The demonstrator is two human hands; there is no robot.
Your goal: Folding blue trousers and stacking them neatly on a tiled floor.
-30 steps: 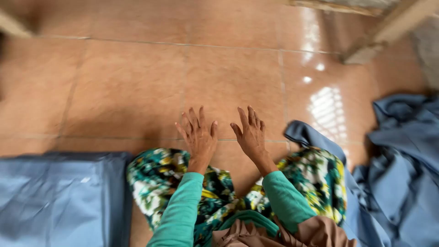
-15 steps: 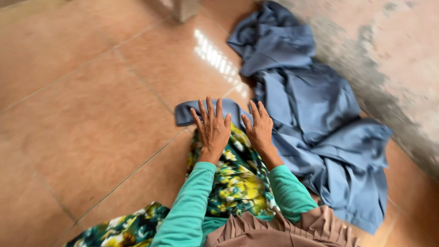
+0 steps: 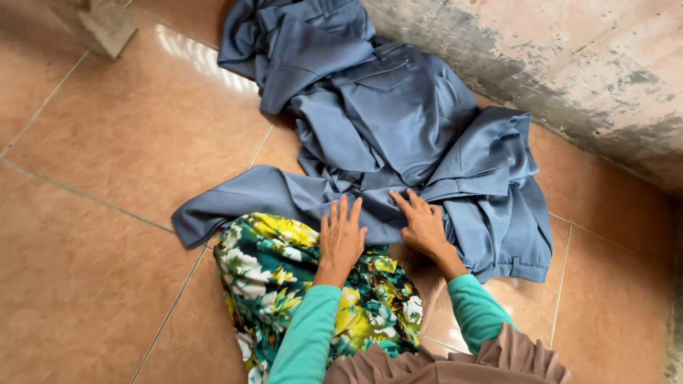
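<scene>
Both hands, left hand and right hand, lie flat with fingers spread, gripping nothing, on the crumpled blue-grey trousers at centre frame, the cloth beneath the palms hidden.

The floor is glazed tile in a warm orange-brown, smooth and glossy, catching bright reflections, with thin matt grout lines between the tiles. The heap of blue-grey trousers is woven cloth with a smooth, faintly sheened finish, creased in soft folds, stitched at the hems and pocket. The floral skirt is thin printed cloth in green, yellow and white, matt. The teal sleeves are soft matt knit, the brown drape below them plain matt cloth. The wall is rough, patchy plaster, dull and stained
</scene>
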